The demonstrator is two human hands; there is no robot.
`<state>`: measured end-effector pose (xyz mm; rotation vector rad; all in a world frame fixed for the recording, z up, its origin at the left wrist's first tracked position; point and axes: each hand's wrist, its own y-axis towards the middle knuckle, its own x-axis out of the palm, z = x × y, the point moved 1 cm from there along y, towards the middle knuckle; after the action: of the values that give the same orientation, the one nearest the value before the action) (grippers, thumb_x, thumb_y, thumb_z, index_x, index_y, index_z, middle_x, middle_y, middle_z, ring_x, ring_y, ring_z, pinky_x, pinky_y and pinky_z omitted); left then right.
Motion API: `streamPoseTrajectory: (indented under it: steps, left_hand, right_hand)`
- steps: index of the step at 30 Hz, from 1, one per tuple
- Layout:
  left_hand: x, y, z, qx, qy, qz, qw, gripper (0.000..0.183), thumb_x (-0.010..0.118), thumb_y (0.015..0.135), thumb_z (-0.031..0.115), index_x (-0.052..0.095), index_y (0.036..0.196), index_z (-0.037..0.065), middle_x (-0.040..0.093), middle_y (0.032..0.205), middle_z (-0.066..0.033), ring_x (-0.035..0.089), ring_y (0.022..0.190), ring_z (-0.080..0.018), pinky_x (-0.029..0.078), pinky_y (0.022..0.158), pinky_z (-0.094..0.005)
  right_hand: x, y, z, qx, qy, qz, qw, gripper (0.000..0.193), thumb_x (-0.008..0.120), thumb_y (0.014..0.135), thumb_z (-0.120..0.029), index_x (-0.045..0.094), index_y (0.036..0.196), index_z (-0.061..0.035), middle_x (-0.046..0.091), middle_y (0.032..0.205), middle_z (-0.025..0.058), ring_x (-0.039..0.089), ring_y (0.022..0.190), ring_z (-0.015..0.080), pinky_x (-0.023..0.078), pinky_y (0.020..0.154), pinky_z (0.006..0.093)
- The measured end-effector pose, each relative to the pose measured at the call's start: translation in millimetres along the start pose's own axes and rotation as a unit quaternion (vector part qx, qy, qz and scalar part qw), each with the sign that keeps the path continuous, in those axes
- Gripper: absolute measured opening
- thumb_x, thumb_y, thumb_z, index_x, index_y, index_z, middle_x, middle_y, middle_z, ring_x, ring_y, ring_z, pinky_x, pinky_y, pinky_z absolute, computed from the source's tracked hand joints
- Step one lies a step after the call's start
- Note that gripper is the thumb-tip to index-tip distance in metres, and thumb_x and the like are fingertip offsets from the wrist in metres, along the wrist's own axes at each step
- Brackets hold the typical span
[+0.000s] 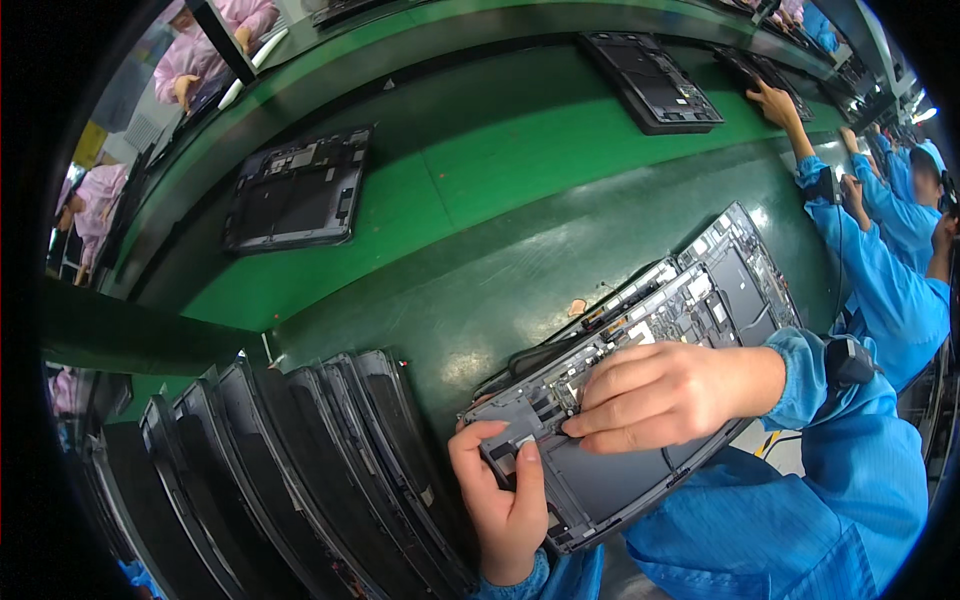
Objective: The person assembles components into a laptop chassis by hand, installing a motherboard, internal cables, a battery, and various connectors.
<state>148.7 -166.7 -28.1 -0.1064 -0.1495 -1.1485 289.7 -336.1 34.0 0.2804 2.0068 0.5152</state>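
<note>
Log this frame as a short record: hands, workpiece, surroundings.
left hand: gripping a corner of the device
right hand: fingertips at the device's inner parts; anything pinched is hidden
device: opened, internals exposed, tilted
beyond device: another device, partly hidden
left side: row of upright panels
green belt: open units, spaced apart
upper right: co-worker's hand at another unit
</note>
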Motion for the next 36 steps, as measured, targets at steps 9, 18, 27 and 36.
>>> streamPoseTrajectory:
  steps: [9,18,27,36]
  left_hand:
    - [-1.7,10.7,14.0,-0.039,-0.049,0.026,0.998,0.051,0.061,0.086,-0.012,0.045,0.131,0.003,0.056,0.120,-0.0114,0.056,0.112,-0.0173,0.042,0.101,-0.0314]
    - [-7.9,31.7,13.6,-0.069,-0.134,-0.065,0.986,0.059,0.060,0.079,-0.015,0.048,0.134,0.002,0.064,0.118,-0.0140,0.063,0.110,-0.0197,0.047,0.099,-0.0319]
    - [-5.2,11.5,22.4,-0.027,-0.096,-0.096,0.990,0.075,0.068,0.080,-0.007,0.037,0.149,0.001,0.058,0.131,-0.0179,0.059,0.121,-0.0235,0.046,0.105,-0.0355]
    - [-5.1,10.9,16.3,-0.006,-0.047,-0.061,0.997,0.066,0.061,0.081,-0.016,0.042,0.142,-0.002,0.063,0.126,-0.0181,0.062,0.118,-0.0236,0.048,0.103,-0.0354]
  right_hand:
    - [12.2,16.8,-71.3,0.256,0.262,0.144,0.919,0.013,0.056,0.097,0.003,0.060,0.109,0.0089,0.067,0.097,0.0180,0.067,0.090,0.0306,0.056,0.079,0.0382]
    - [63.1,23.8,-80.3,0.497,0.524,-0.040,0.690,0.056,0.060,0.092,-0.014,0.045,0.138,0.0143,0.068,0.079,0.0109,0.064,0.070,0.0185,0.051,0.065,0.0333]
    - [55.5,27.8,-80.3,0.452,0.453,0.000,0.769,0.037,0.062,0.091,-0.013,0.056,0.119,0.0100,0.065,0.079,0.0072,0.062,0.072,0.0143,0.050,0.063,0.0311]
    - [63.7,10.3,-71.7,0.390,0.494,0.043,0.776,0.042,0.065,0.090,-0.014,0.056,0.125,0.0083,0.061,0.079,0.0022,0.055,0.068,0.0097,0.046,0.058,0.0285]
